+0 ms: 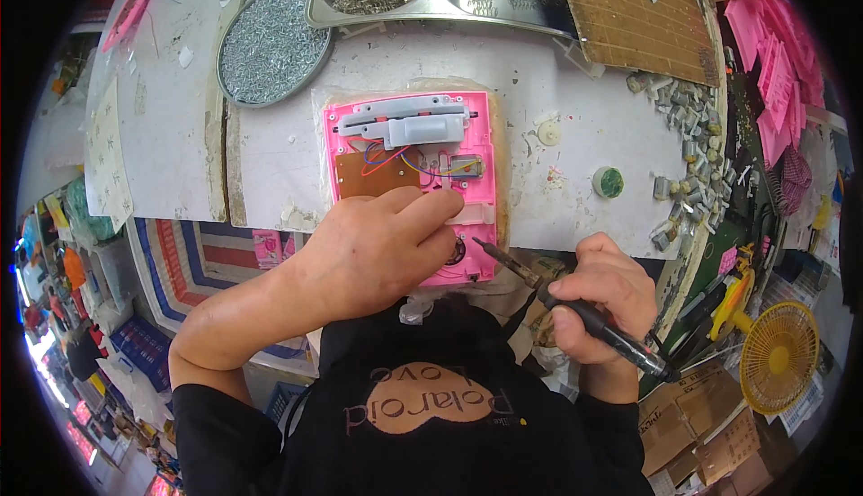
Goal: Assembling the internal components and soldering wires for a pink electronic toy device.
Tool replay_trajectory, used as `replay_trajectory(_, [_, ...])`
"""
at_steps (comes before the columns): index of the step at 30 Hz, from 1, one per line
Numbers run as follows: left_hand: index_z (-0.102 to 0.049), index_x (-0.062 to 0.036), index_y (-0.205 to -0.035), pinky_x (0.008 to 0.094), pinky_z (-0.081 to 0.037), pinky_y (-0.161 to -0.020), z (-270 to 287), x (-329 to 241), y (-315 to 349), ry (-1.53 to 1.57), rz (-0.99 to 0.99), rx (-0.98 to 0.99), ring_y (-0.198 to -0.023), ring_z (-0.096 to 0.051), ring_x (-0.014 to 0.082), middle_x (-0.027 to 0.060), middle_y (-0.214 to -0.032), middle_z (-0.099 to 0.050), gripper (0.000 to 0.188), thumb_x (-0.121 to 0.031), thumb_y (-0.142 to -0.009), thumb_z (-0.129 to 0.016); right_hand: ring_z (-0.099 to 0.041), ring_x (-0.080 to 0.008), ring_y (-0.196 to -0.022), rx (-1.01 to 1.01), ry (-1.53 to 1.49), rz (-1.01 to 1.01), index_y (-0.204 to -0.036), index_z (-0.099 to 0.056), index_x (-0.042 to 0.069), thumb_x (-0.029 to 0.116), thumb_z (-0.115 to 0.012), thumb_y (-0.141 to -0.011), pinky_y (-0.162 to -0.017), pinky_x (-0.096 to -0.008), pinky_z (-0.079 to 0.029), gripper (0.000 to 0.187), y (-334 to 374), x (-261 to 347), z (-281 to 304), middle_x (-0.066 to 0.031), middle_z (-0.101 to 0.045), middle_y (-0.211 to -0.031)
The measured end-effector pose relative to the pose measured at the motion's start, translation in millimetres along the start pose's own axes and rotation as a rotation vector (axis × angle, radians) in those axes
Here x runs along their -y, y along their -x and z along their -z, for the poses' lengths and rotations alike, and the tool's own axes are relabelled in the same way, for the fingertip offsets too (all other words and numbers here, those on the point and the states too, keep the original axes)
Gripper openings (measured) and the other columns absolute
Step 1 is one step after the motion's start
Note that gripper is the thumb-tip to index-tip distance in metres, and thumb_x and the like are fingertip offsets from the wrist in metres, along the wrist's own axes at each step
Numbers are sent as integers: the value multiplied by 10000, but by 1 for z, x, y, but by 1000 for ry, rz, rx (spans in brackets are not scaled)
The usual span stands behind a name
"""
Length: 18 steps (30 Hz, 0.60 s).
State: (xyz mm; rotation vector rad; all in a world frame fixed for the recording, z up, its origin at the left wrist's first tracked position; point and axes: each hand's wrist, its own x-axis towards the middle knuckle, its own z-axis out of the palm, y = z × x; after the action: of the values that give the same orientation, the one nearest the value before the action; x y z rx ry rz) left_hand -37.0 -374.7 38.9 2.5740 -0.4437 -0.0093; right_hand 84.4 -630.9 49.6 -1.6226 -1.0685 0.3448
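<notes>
Pink casing [433, 160]: our left hand [382, 240] covers its near left, grip unclear; our right hand [613, 289] grasps a soldering iron [591, 319].

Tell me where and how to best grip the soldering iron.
I'd likely take the soldering iron by its dark handle, from the lower right: the slim metal tip points up-left toward the pink casing, while the thicker handle slants back into the right hand.
</notes>
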Motion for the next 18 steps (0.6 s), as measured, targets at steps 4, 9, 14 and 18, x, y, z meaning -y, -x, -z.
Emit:
replay_trajectory(4, [-706,-72,-973,350,-566,-603,-1,-1,1,-24,8,-15,-834,-678,235,74,-1078,-629,254,-108,-726,-754,-506,-204,-491,-17,0,2,-909,-725,31,53,-756,-727,-603,-349,-461,185,0,0,2,-31,-596,-635])
replay_trajectory(9, [-706,-80,-990,337,-561,-602,-1,-1,1,6,51,-222,-830,-679,221,75,-1070,-629,236,-114,-763,-763,-509,-200,-492,-51,-6,18,-930,-722,28,60,-756,-749,-603,-348,-457,187,4,-3,4,-30,-597,-633])
replay_trajectory(14, [-697,-79,-988,363,-565,-631,3,-1,-15,-60,196,-325,-844,-689,242,66,-1035,-633,190,-120,-810,-748,-509,-200,-496,-38,-5,17,-935,-722,32,64,-760,-752,-610,-354,-460,191,2,-3,7,-27,-589,-630])
replay_trajectory(18, [-693,-69,-980,388,-570,-650,2,0,-24,-64,252,-296,-844,-689,249,56,-1031,-635,142,-121,-853,-731,-505,-199,-495,-57,-2,26,-939,-723,33,61,-763,-743,-615,-354,-462,202,2,-2,6,-29,-586,-630])
